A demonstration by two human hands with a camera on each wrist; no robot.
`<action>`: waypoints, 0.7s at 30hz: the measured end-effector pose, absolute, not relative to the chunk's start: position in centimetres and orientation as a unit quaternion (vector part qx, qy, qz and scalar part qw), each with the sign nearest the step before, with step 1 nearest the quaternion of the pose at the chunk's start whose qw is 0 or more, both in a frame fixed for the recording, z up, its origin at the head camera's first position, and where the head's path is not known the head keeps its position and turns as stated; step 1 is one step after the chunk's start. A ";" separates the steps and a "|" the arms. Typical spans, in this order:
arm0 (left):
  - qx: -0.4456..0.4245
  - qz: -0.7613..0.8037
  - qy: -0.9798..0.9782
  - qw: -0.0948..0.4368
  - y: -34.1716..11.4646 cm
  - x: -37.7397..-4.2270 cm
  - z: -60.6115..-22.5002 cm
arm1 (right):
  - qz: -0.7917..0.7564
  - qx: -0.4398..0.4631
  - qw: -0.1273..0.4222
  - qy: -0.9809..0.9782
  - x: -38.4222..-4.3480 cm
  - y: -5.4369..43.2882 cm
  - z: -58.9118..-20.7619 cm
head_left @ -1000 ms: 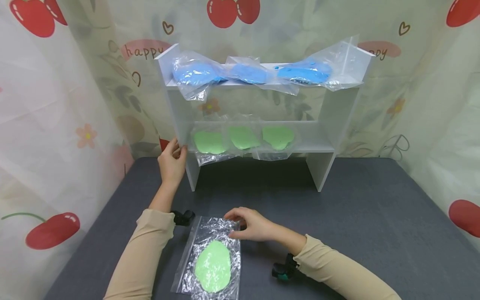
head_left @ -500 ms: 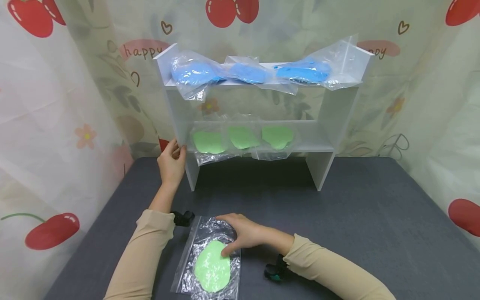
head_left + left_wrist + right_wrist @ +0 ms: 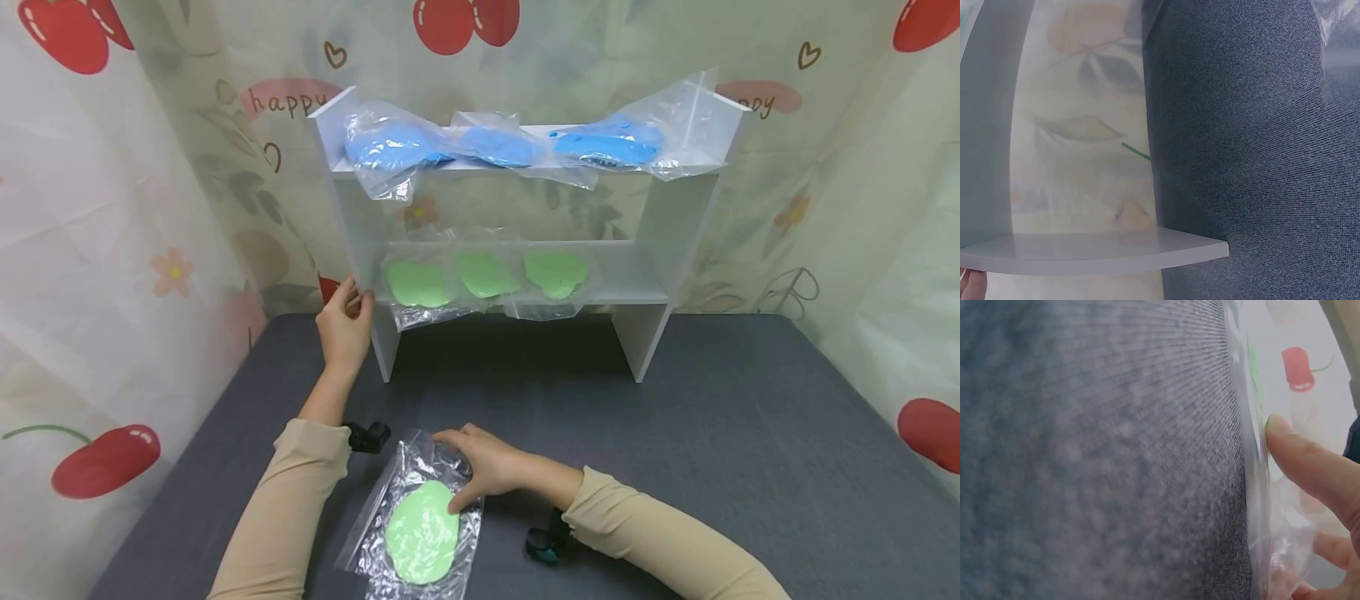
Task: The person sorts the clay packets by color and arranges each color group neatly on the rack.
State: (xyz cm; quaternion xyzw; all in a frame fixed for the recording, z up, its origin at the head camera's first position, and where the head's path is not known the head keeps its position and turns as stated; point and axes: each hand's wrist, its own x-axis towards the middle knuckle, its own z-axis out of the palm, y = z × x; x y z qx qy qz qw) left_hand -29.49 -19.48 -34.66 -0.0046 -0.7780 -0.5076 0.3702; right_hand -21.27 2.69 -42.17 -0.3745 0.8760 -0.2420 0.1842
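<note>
A clear zip bag (image 3: pixel 467 550) with a flat pale-green, dough-like piece (image 3: pixel 422 532) inside lies at the front of the dark table. My right hand (image 3: pixel 480 463) holds this bag by its far right part, the thumb over the green edge. In the right wrist view the thumb (image 3: pixel 1310 459) presses against the plastic, and the other fingers are at the bag's end. My left hand (image 3: pixel 345 329) rests against the outer left side of the white shelf (image 3: pixel 652 250). Only a bit of its fingers (image 3: pixel 972 286) shows in the left wrist view, below the shelf's side panel.
Three bags with green pieces (image 3: pixel 487 275) lie on the middle shelf, their plastic hanging past its front edge. On the top shelf are three bags with blue contents (image 3: pixel 611 146). A printed curtain (image 3: pixel 180 208) surrounds the table (image 3: pixel 750 442). A thin cable (image 3: pixel 791 287) hangs at back right.
My right hand has come left and down onto the bag and taken hold of it. The bag has shifted and turned slightly, its top edge raised. My left hand has stayed at the shelf.
</note>
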 end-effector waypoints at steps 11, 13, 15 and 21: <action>0.001 -0.505 -0.786 0.358 -19.6 -29.6 -34.8 | -0.324 -0.375 0.234 0.836 -21.6 3.4 -42.0; 0.001 -0.506 -0.785 0.357 -19.5 -29.6 -34.7 | -0.339 -0.388 0.241 0.823 -21.7 3.9 -41.9; 0.001 -0.508 -0.785 0.355 -19.5 -29.5 -34.7 | -0.348 -0.410 0.250 0.805 -21.9 4.3 -41.7; 0.002 -0.508 -0.786 0.353 -19.5 -29.4 -34.6 | -0.353 -0.471 0.282 0.758 -22.4 5.6 -41.8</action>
